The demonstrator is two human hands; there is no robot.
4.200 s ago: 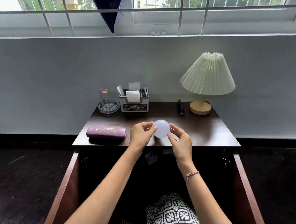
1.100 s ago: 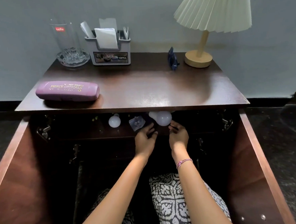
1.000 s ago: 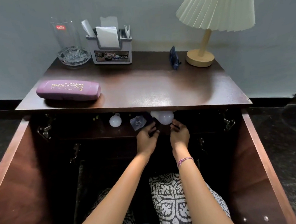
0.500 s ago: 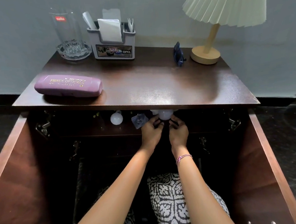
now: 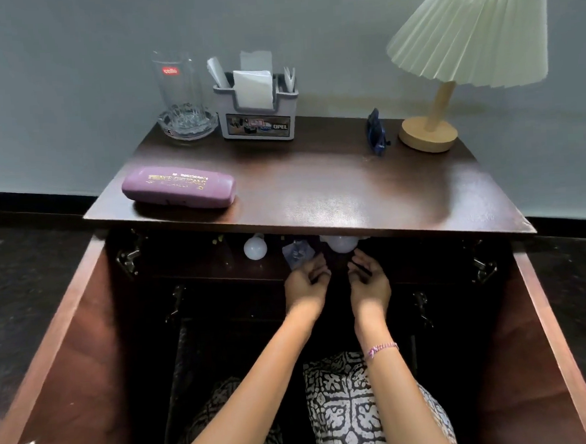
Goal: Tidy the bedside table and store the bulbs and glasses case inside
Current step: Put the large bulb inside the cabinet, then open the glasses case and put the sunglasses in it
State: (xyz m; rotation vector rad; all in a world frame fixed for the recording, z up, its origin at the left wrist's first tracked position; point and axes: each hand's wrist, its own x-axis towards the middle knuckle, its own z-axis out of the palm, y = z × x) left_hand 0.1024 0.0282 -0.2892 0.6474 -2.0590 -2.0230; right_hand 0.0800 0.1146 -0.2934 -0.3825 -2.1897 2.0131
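Observation:
A purple glasses case [image 5: 179, 187] lies on the left front of the dark wooden bedside table top [image 5: 317, 193]. Inside the open cabinet, on the upper shelf, a white bulb [image 5: 255, 248] sits on the left and a second white bulb [image 5: 341, 243] rests in the middle, half hidden under the top's edge. My left hand [image 5: 305, 282] and my right hand [image 5: 369, 279] hover just below that second bulb, a small gap away, fingers loosely curled and holding nothing.
A clear glass [image 5: 177, 88] in a glass ashtray, a grey napkin holder [image 5: 256, 112], a small blue object [image 5: 376, 132] and a pleated lamp [image 5: 447, 75] stand at the back. Both cabinet doors [image 5: 70, 355] swing open. A crumpled clear wrapper [image 5: 297, 252] lies on the shelf.
The bulb went from above the table top down onto the shelf inside. Since half a second ago both hands have let go of it and drawn back slightly.

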